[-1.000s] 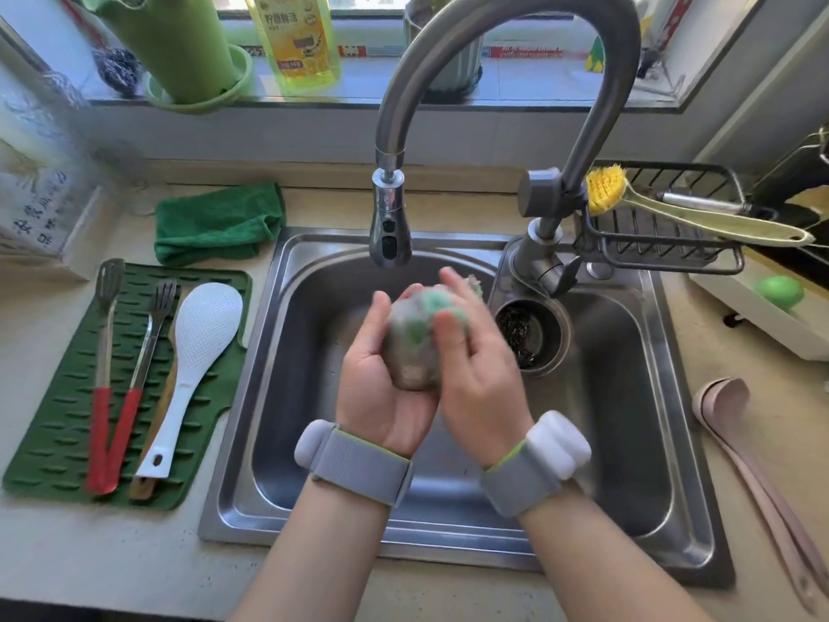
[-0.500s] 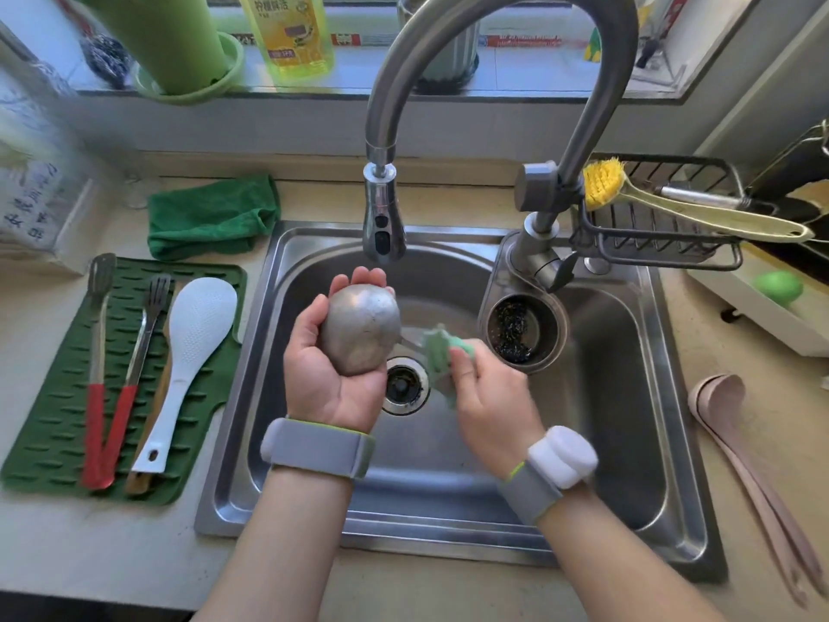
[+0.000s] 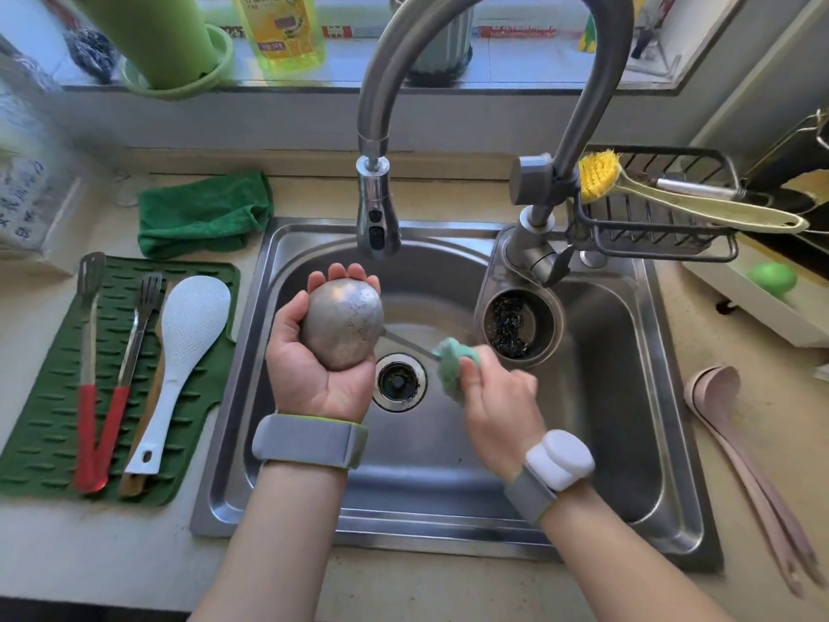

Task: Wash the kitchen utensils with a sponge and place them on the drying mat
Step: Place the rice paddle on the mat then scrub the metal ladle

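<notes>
Nearest the camera, two forearms with grey wrist straps reached over the front rim of the steel sink (image 3: 673, 527). The left hand (image 3: 314, 370) lay palm up above the basin, fingers curled around the rounded bowl of a metal ladle (image 3: 343, 327), which faced back-side up; its thin handle ran rightward over the drain (image 3: 397, 381). The right hand (image 3: 498, 404) clutched a green sponge (image 3: 451, 368) in bent fingers, and the sponge seemed wrapped around the ladle's handle, though blur made the contact hard to confirm.

On the tabletop to the left, the green drying mat (image 3: 40, 442) carried red-handled tongs (image 3: 96, 397), a white rice paddle (image 3: 179, 352) and a wooden utensil mostly hidden beneath the paddle. To the right of the sink lay a pair of nested pink spoons (image 3: 735, 424).

Farther back, a small cup (image 3: 520, 325) holding dark steel wool sat in the basin's right rear corner. The faucet head (image 3: 377, 213) hung above the left hand. A folded green cloth (image 3: 204, 213) rested behind the mat, and a yellow-bristled brush (image 3: 664, 197) lay across a black wire rack (image 3: 650, 226). On the windowsill stood a yellow soap bottle (image 3: 282, 29).
</notes>
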Available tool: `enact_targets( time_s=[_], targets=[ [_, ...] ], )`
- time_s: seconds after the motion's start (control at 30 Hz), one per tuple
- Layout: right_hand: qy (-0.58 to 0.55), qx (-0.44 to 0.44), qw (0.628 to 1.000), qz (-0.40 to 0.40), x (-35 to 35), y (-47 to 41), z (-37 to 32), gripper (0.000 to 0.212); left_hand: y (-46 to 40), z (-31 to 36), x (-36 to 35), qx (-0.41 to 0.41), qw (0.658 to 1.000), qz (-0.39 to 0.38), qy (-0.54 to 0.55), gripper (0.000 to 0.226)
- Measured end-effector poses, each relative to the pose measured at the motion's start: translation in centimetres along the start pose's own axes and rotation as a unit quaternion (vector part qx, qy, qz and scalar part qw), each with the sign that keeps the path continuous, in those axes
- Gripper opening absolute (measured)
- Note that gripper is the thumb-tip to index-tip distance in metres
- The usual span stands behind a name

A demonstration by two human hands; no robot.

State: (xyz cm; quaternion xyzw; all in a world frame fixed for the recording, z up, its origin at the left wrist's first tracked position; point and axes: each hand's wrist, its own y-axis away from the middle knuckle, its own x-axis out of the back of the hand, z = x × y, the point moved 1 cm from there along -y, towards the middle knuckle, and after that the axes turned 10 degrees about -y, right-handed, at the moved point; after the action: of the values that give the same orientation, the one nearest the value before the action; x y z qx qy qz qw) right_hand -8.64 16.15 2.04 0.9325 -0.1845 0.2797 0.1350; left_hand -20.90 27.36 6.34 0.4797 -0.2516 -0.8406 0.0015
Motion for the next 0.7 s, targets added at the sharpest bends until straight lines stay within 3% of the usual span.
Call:
enact_targets(
  time_s=[0.07,0.23,0.37,0.43,0.57,0.63,0.7],
  targets=[
    [0.015,-0.020,1.000,0.004,-0.3,0.4,-0.1,0.037,-0.1,0.0,0.2,-0.003,1.000,0.006,0.003,0.016],
    [-0.023,0.093,0.995,-0.002,-1.8,-0.8,-3.9,0.035,0.8,-1.4,0.2,0.047,0.999,-0.008,0.005,0.017],
    [0.017,-0.025,0.999,-0.011,0.7,0.6,1.3,0.029,0.6,-0.5,0.3,0.017,1.000,0.011,0.003,0.013],
    [-0.035,-0.035,0.997,0.052,0.8,1.0,0.9,0.023,0.4,-0.5,0.3,0.014,1.000,0.026,0.009,0.015],
    [-0.195,0.084,0.966,0.149,0.4,-0.2,-3.8,0.026,0.7,-1.0,0.3,0.037,0.999,0.023,0.016,0.015],
    [-0.230,0.130,0.959,0.099,-0.8,-0.6,-6.1,0.026,0.9,-1.7,0.3,0.069,0.997,0.016,-0.007,0.015],
    [-0.187,0.166,0.967,0.043,-2.3,-0.4,-7.2,0.031,1.3,-2.2,0.4,0.091,0.994,0.000,-0.057,0.019]
  ],
)
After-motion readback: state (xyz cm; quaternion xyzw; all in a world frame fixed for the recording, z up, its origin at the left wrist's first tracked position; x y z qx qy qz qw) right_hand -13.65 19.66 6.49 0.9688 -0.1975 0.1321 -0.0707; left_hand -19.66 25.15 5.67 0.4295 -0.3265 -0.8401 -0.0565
